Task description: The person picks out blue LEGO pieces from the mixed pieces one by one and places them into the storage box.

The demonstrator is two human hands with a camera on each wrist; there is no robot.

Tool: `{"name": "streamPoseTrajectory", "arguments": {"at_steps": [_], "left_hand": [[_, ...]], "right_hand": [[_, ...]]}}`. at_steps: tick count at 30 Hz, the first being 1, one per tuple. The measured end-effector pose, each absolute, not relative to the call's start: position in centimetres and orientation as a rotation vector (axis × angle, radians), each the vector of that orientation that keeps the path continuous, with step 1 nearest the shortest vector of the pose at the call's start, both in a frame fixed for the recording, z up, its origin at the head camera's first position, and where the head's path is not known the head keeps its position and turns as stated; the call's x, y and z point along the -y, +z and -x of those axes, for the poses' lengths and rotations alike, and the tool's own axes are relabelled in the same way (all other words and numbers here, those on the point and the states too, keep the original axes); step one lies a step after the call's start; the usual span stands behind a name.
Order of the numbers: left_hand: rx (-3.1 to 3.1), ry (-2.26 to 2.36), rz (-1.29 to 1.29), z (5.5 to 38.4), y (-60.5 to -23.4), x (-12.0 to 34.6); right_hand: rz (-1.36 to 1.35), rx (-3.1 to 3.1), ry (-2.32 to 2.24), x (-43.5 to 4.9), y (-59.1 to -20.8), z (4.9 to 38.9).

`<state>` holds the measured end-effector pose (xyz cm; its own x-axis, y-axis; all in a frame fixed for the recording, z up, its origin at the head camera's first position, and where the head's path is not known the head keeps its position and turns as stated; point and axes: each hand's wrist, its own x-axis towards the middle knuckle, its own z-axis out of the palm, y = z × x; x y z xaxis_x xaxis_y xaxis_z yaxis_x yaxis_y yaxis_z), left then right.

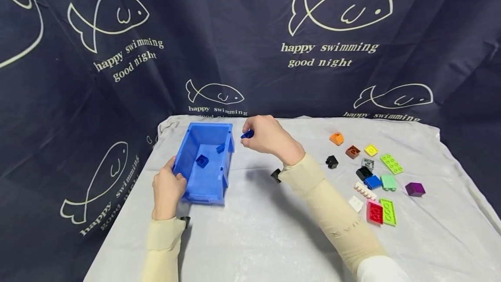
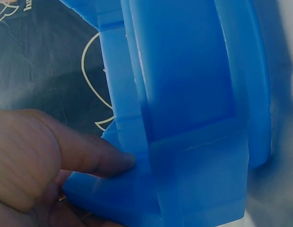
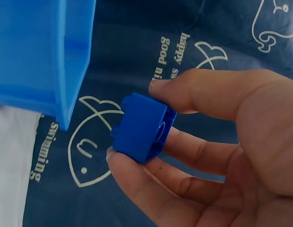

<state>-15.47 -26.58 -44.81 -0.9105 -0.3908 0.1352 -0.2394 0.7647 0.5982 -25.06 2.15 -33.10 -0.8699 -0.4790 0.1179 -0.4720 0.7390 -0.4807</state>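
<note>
A blue plastic bin (image 1: 205, 188) stands on the left part of the table, with a blue brick (image 1: 202, 160) and another small blue brick (image 1: 220, 148) inside. My left hand (image 1: 168, 188) grips the bin's left wall near its front corner, the thumb (image 2: 106, 158) over the rim. Just right of the bin, raised above the table, my right hand (image 1: 268, 136) pinches a blue toy brick (image 3: 140, 126) between thumb and fingers. Its studs point left and its hollow underside faces the palm in the right wrist view.
Loose bricks lie scattered at the right: orange (image 1: 336, 138), black (image 1: 332, 162), brown (image 1: 352, 152), yellow (image 1: 371, 150), lime (image 1: 392, 163), blue (image 1: 372, 182), purple (image 1: 415, 189), red (image 1: 375, 212) and several more. A dark fish-print curtain (image 1: 258, 21) hangs behind the white-covered table (image 1: 250, 238).
</note>
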Motion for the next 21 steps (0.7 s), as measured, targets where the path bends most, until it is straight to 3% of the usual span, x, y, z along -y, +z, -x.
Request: {"name": "streamPoseTrajectory", "arguments": {"at_steps": [21], "left_hand": [[2.71,-0.855,-0.494,15.3,-44.8,26.6]], "right_hand": [[0.997,-2.816,-0.605,4.3,-31.0,25.5]]}}
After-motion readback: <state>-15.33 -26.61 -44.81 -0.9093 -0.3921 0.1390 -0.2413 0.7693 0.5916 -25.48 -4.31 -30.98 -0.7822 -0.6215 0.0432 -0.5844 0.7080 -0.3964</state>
